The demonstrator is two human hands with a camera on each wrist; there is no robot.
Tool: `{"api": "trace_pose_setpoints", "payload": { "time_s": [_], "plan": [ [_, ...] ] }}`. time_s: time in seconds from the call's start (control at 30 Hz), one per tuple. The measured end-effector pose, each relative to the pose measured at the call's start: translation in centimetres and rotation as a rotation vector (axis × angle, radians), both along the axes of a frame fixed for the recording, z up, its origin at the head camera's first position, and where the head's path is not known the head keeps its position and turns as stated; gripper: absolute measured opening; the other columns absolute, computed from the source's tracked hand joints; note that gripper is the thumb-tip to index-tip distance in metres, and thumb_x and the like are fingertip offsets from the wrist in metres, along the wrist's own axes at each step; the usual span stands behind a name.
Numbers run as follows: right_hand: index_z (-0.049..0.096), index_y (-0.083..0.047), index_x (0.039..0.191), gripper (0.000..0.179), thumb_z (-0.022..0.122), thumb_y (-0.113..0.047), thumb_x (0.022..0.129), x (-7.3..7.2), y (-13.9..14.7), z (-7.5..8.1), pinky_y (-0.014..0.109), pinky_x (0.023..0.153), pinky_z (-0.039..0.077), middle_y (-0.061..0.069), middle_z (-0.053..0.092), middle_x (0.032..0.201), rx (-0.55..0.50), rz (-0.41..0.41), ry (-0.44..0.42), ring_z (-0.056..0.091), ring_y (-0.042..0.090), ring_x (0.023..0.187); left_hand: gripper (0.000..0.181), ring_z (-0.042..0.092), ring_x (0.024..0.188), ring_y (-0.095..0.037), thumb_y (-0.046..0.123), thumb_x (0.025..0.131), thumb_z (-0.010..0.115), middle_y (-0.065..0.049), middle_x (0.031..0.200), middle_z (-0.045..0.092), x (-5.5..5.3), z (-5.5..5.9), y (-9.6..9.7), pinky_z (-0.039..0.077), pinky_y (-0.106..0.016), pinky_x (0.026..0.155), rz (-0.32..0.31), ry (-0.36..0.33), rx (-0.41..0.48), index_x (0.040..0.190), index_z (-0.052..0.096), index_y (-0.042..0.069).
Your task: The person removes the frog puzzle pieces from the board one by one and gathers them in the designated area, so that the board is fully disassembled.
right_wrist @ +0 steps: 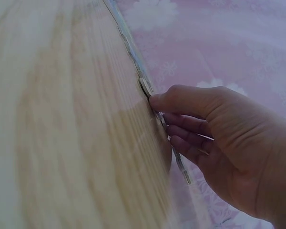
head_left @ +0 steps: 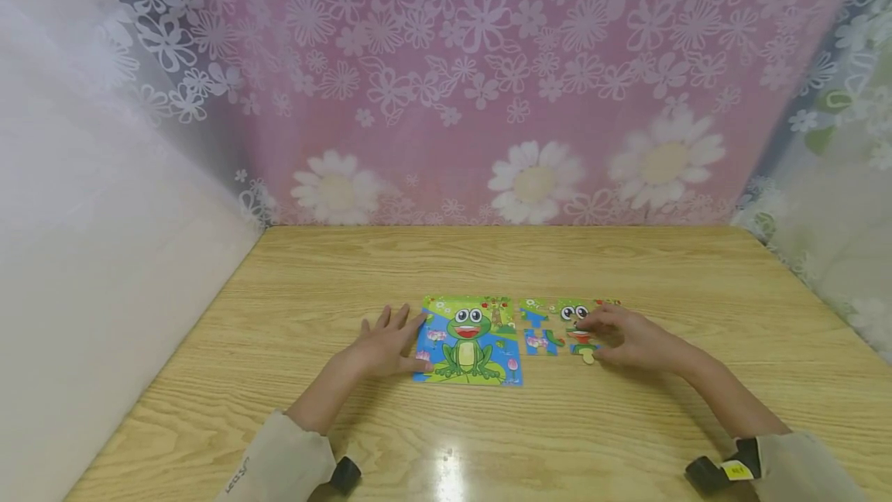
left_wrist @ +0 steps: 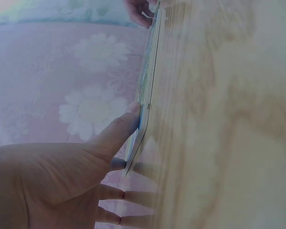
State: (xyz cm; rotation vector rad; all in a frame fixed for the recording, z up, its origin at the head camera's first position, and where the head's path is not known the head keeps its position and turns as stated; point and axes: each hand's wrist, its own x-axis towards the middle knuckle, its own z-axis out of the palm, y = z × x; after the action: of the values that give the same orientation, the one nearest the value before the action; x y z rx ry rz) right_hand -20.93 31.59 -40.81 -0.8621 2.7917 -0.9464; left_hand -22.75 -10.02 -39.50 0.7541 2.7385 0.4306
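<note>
A square frog picture board (head_left: 498,378) lies flat on the table, its printed side up. Spread fingers of my left hand (head_left: 385,347) rest along its left edge, and the left wrist view has the thumb (left_wrist: 119,129) on the board's border. To the right of the board lie several frog puzzle pieces (head_left: 540,342), partly joined, with gaps between them. My right hand (head_left: 637,343) reaches over their right side, covering some. Its curled fingers and thumb (right_wrist: 169,101) pinch a puzzle piece (head_left: 587,355) with a pale rounded tab.
Both sets of pictures lie on a wood-grain table (head_left: 418,424). A pink flowered curtain (head_left: 432,115) stands behind it, with a white wall (head_left: 104,215) at left and a floral sheet (head_left: 829,177) at right. Dark wrist devices (head_left: 344,476) sit at the sleeves.
</note>
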Motion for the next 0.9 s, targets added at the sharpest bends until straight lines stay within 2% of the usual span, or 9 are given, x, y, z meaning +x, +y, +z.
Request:
{"api": "trace_pose_setpoints", "payload": {
  "time_s": [0.13, 0.37, 0.43, 0.53, 0.9],
  "plan": [
    [0.059, -0.003, 0.116, 0.039, 0.071, -0.018, 0.082, -0.08, 0.12, -0.11, 0.06, 0.087, 0.036, 0.012, 0.051, 0.115, -0.005, 0.02, -0.002, 0.042, 0.044, 0.112, 0.085, 0.002, 0.133, -0.044, 0.054, 0.083, 0.058, -0.02, 0.15, 0.01, -0.05, -0.05, -0.03, 0.005, -0.069, 0.095, 0.0, 0.001, -0.002, 0.148, 0.02, 0.014],
    [0.056, -0.002, 0.119, 0.041, 0.069, -0.019, 0.084, -0.06, 0.29, -0.04, 0.063, 0.091, 0.029, 0.014, 0.05, 0.118, -0.017, 0.026, -0.036, 0.036, 0.047, 0.118, 0.085, 0.002, 0.133, -0.044, 0.054, 0.083, 0.058, -0.02, 0.15, 0.01, -0.09, -0.13, -0.04, 0.005, -0.069, 0.095, 0.002, 0.001, -0.003, 0.148, 0.02, 0.014],
    [0.056, -0.002, 0.12, 0.041, 0.068, -0.02, 0.085, -0.07, 0.3, -0.05, 0.06, 0.089, 0.033, 0.012, 0.05, 0.117, -0.016, 0.035, -0.032, 0.042, 0.043, 0.113, 0.085, 0.002, 0.133, -0.044, 0.054, 0.083, 0.058, -0.02, 0.15, 0.01, -0.08, -0.14, -0.02, 0.005, -0.069, 0.095, 0.003, 0.001, -0.001, 0.148, 0.02, 0.014],
    [0.056, -0.001, 0.12, 0.041, 0.068, -0.02, 0.085, 0.0, 0.28, -0.01, 0.06, 0.088, 0.034, 0.012, 0.05, 0.117, -0.025, 0.041, -0.038, 0.043, 0.041, 0.111, 0.085, 0.002, 0.133, -0.044, 0.053, 0.083, 0.059, -0.02, 0.15, 0.011, -0.07, -0.14, 0.0, 0.005, -0.069, 0.095, 0.002, 0.001, -0.001, 0.148, 0.02, 0.013],
    [0.056, -0.002, 0.12, 0.041, 0.068, -0.019, 0.084, 0.13, 0.23, 0.11, 0.066, 0.092, 0.023, 0.018, 0.048, 0.121, -0.032, 0.013, -0.061, 0.024, 0.051, 0.123, 0.085, 0.002, 0.133, -0.045, 0.054, 0.083, 0.058, -0.02, 0.149, 0.01, -0.06, -0.12, -0.04, 0.005, -0.069, 0.094, -0.003, 0.005, 0.004, 0.148, 0.02, 0.014]
  ]
}}
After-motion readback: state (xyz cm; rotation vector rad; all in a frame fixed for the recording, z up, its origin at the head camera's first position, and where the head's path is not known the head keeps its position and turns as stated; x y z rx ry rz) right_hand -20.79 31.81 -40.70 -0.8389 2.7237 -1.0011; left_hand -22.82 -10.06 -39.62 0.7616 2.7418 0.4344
